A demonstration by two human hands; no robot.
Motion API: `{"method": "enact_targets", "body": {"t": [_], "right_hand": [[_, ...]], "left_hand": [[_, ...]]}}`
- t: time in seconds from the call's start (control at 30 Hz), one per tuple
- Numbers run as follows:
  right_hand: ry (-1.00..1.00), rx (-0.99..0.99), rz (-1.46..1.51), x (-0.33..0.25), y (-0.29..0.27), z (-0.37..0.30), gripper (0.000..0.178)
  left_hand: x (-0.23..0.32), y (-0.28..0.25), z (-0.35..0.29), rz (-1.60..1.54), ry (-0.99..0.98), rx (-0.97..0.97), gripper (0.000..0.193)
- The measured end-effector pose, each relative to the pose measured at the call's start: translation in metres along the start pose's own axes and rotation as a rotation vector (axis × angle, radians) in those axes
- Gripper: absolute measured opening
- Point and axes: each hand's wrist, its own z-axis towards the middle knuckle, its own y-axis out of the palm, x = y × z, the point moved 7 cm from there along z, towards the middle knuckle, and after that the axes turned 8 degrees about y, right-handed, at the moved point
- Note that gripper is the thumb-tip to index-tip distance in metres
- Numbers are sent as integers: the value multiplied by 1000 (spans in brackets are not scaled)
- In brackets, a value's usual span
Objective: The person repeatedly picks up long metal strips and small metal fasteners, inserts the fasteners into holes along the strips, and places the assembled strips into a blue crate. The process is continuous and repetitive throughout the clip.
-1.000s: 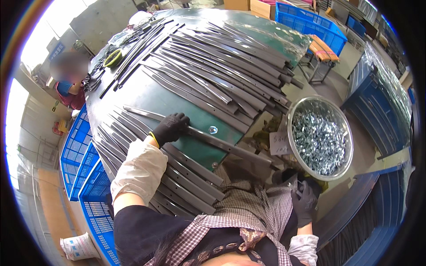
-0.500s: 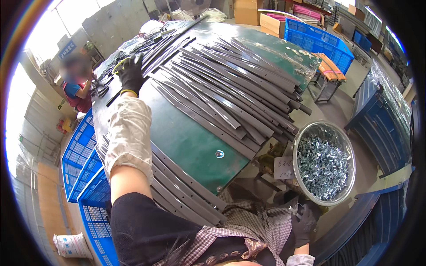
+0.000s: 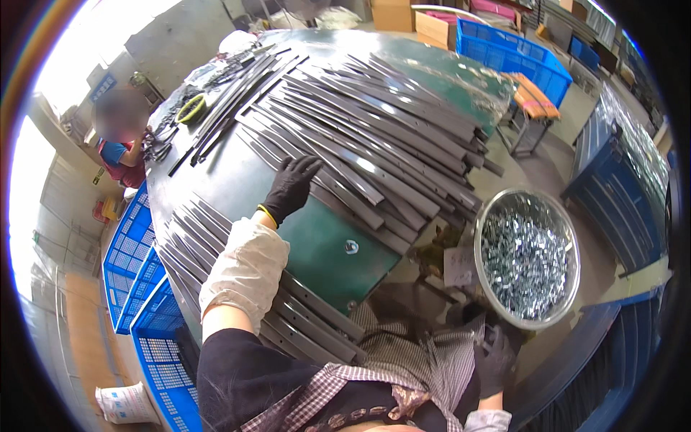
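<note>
My left hand [image 3: 291, 189], in a black glove with a yellow cuff, is over the near ends of long dark grey strips [image 3: 338, 137] on the green table. Its fingers stretch forward, slightly bent, with nothing visible in them. Low on the right, my right hand [image 3: 495, 354], also black-gloved, is curled beside my checked apron. Small shiny metal clips seem to be in its fingers, though blur hides how many. Close by, a clear round bowl [image 3: 481, 263] holds many such clips [image 3: 525, 266]. A yellow-green ring [image 3: 191, 109] lies at the table's far left.
More strips [image 3: 302, 317] lie along the near table edge. Blue crates [image 3: 155, 345] stand at the left, and a large blue crate [image 3: 511, 61] at the back right. A person [image 3: 122, 137] sits at the far left. Blue metal racks [image 3: 615, 187] stand on the right.
My left hand has come back from the yellow-green ring, nearer and to the right, over the strips. The ring is left on the table. My right hand stays low by the apron.
</note>
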Motion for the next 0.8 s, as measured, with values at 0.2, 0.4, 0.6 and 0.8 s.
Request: {"method": "enact_targets", "body": {"t": [0.2, 0.4, 0.6, 0.8], "right_hand": [[-50, 9, 96, -4, -7, 2, 62], [-78, 73, 120, -3, -9, 1, 56], [-86, 137, 140, 3, -11, -4, 55], [-35, 139, 205, 6, -13, -5, 55]], "left_hand": [[39, 28, -15, -181, 125, -57, 47], [79, 14, -23, -211, 327, 5, 48], [185, -6, -29, -340, 495, -13, 45], [243, -8, -32, -400, 394, -12, 45]]}}
